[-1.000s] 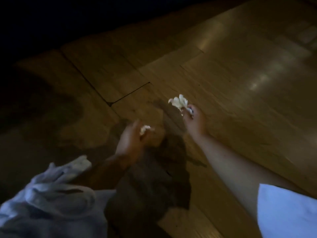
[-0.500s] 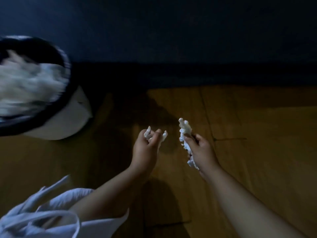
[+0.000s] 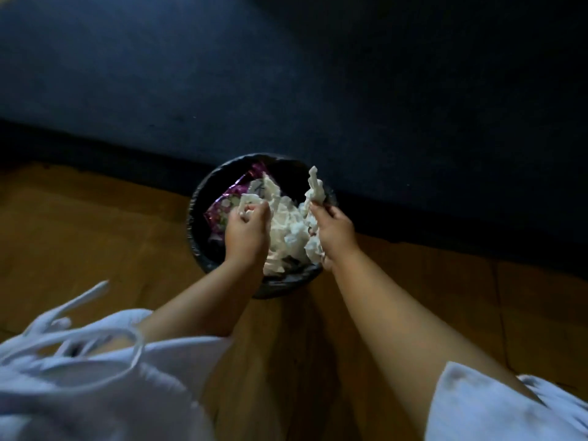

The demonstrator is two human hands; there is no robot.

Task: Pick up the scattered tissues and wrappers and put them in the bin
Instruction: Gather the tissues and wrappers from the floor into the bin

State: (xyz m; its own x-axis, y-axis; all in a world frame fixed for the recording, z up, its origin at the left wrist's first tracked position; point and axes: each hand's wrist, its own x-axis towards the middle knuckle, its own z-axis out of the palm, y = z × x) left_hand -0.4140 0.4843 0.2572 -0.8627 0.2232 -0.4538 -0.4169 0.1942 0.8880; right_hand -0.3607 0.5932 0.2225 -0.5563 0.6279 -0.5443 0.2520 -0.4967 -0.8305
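Observation:
A round bin with a black liner (image 3: 198, 214) stands on the wooden floor against a dark wall. Inside lie several crumpled white tissues (image 3: 286, 227) and a purple wrapper (image 3: 224, 208). Over the bin's left half, my left hand (image 3: 246, 232) is closed around a small white tissue (image 3: 246, 203). My right hand (image 3: 334, 232) hovers over the bin's right side, gripping a long white tissue (image 3: 315, 189) that sticks up above the fingers and hangs below the palm.
The wooden floor (image 3: 95, 237) spreads left and right of the bin. A dark blue wall (image 3: 286, 74) rises right behind it. My white garment (image 3: 95, 377) with loose strings fills the lower left, and a white sleeve (image 3: 496, 409) the lower right.
The view has swung from open floor to the bin, which shifted from the far left to the centre. Both hands, each still holding a tissue, now hang over the bin's opening.

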